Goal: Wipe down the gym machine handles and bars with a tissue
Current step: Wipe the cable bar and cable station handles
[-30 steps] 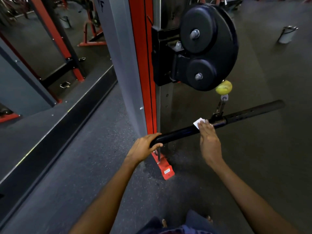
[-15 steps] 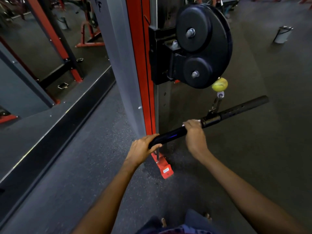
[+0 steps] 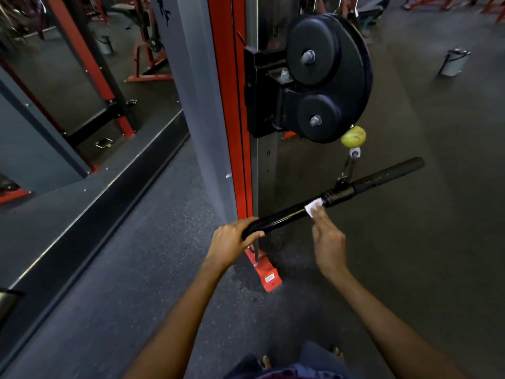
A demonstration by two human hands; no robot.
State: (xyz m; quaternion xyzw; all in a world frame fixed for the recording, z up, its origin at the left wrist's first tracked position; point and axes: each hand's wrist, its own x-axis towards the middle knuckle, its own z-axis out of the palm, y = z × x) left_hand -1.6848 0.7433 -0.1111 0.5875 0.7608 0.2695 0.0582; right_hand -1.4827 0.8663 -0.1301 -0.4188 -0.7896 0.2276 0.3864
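Hidden: I cannot see the near end of the bar (image 3: 284, 216); the left hand (image 3: 232, 242) covers it. Most of the tissue (image 3: 313, 209) lies under the right fingertips (image 3: 319, 218); only a white corner shows.
Hard to make out: I cannot tell how the clip (image 3: 346, 170) joins the bar; that junction is dark.
Cut off: both forearms run out of the bottom edge.
Left hand: fingers and thumb curled round the bar's near end.
Right hand (image 3: 329, 243): fingers straight and together, pressing the tissue onto the bar, beyond the left hand.
Bar: black, slanting up and away past the right hand; its far grip is well beyond the fingertips.
Ball (image 3: 353, 136): yellow-green, above the clip, under the black pulley housing (image 3: 325, 77).
Container: a grey bucket (image 3: 453, 62) stands on the floor far beyond the right hand; I cannot see its contents.
Upright (image 3: 232, 110): red and grey, beyond the left hand.
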